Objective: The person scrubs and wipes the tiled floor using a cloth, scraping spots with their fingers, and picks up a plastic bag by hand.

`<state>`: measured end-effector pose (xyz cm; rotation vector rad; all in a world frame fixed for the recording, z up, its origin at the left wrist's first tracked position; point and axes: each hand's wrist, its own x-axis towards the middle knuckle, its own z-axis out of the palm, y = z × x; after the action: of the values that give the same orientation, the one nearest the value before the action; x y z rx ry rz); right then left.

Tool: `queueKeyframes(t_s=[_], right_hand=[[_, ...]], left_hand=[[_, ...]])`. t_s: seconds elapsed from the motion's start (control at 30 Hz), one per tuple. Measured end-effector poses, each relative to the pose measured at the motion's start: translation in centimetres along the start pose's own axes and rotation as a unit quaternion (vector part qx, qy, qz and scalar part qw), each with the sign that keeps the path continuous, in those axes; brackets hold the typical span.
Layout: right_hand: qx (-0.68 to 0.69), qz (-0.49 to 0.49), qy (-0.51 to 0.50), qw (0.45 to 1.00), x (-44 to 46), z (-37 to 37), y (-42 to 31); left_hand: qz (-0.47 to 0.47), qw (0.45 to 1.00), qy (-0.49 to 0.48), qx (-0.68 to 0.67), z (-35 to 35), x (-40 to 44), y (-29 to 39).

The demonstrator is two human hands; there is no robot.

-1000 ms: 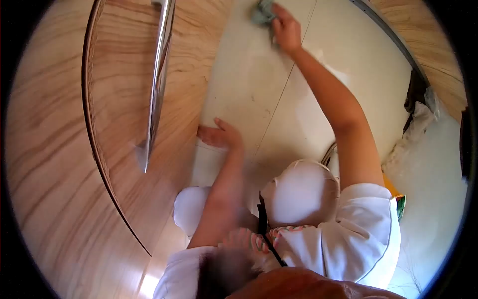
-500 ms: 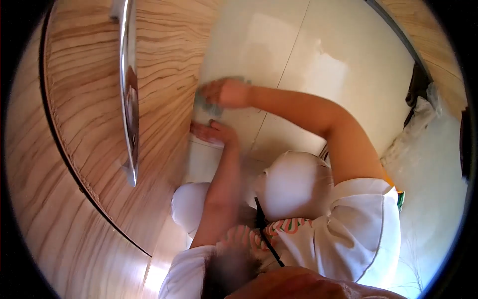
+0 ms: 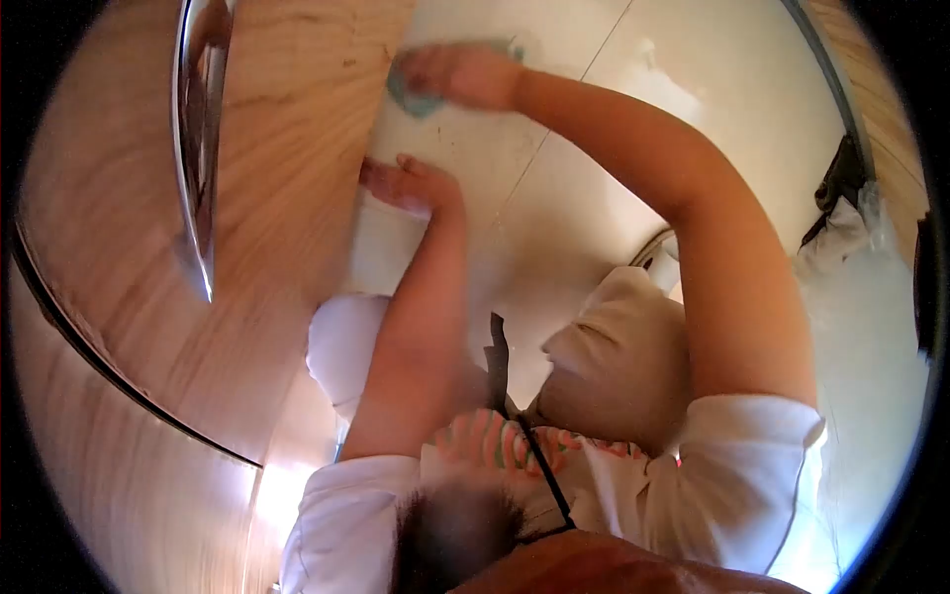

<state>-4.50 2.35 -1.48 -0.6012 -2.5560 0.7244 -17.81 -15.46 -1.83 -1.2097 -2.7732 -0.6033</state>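
Note:
My right hand (image 3: 460, 75) presses a pale blue-green cloth (image 3: 418, 103) against the light tiled floor (image 3: 485, 148), close to the base of the wood-grain cabinet. Cloth shows below the fingers and past the knuckles; the hand is blurred. Nearer to my body, my left hand (image 3: 414, 186) is open, its thumb raised apart from the fingers. Its fingertips are at the cabinet's lower edge, and I cannot tell whether they touch it. Nothing shows in that hand.
The wood-grain cabinet front (image 3: 287, 139) rises along the left, with a long chrome handle (image 3: 198, 148). My bent knees (image 3: 623, 346) are just behind my hands. On the right, a dark item and a crumpled pale bag (image 3: 841, 228) lie by the far edge.
Both hands appear farther up the view, and the cabinet handle sits farther left and higher, as my view has shifted. More of the cloth shows beneath my right hand.

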Motion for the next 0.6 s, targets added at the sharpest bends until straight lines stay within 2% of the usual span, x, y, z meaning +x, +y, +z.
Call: queueKeyframes(t_s=[0.03, 0.1, 0.17, 0.2, 0.23, 0.27, 0.33, 0.43, 0.47, 0.5, 0.53, 0.57, 0.6], right_hand=[[0.011, -0.116, -0.031, 0.993, -0.6, 0.9, -1.8], [0.046, -0.146, -0.086, 0.985, -0.7, 2.7, -3.6], [0.039, -0.083, -0.088, 0.992, -0.9, 1.8, -4.0], [0.029, -0.053, -0.084, 0.995, -0.6, 1.1, -3.4], [0.196, 0.023, 0.02, 0.98, -1.2, -0.4, -2.8], [0.196, 0.133, 0.063, 0.969, -3.7, -2.1, -1.4], [0.226, 0.346, 0.163, 0.896, -8.9, -5.4, 1.5], [0.235, 0.53, 0.213, 0.787, -10.5, -12.8, 4.6], [0.025, 0.382, 0.275, 0.882, -13.2, -9.5, 7.5], [-0.192, 0.205, 0.313, 0.907, -15.5, -5.4, 9.8], [0.148, 0.187, 0.343, 0.909, -14.5, -1.8, 6.8], [0.458, 0.162, 0.392, 0.781, -13.6, 1.8, 4.0], [0.27, 0.276, 0.266, 0.883, -11.3, 1.2, -2.5]], left_hand=[[0.005, 1.0, -0.001, -0.007, 0.2, 0.2, -0.1], [0.003, 1.0, 0.006, -0.012, -0.2, -0.4, -0.9], [-0.017, 1.0, -0.01, -0.006, -1.2, 0.5, 1.5], [0.02, 0.999, 0.023, 0.012, 0.2, 0.3, 0.2], [0.02, 0.999, 0.028, 0.01, 0.5, 0.7, 0.4], [0.017, 0.999, 0.031, 0.013, 0.4, 0.6, 0.7], [0.016, 0.999, 0.032, 0.018, 0.6, 0.2, 0.4], [0.02, 0.998, 0.052, 0.024, 1.2, 0.5, -0.2], [0.022, 0.997, 0.064, 0.026, 1.2, 0.3, 0.2], [0.024, 0.996, 0.078, 0.024, 1.3, 0.5, 0.6], [0.03, 0.996, 0.079, 0.019, 1.3, 0.8, 0.8], [0.025, 0.997, 0.068, 0.027, 1.1, 0.9, 0.8], [0.018, 0.998, 0.054, 0.038, 0.8, 0.6, 0.7]])
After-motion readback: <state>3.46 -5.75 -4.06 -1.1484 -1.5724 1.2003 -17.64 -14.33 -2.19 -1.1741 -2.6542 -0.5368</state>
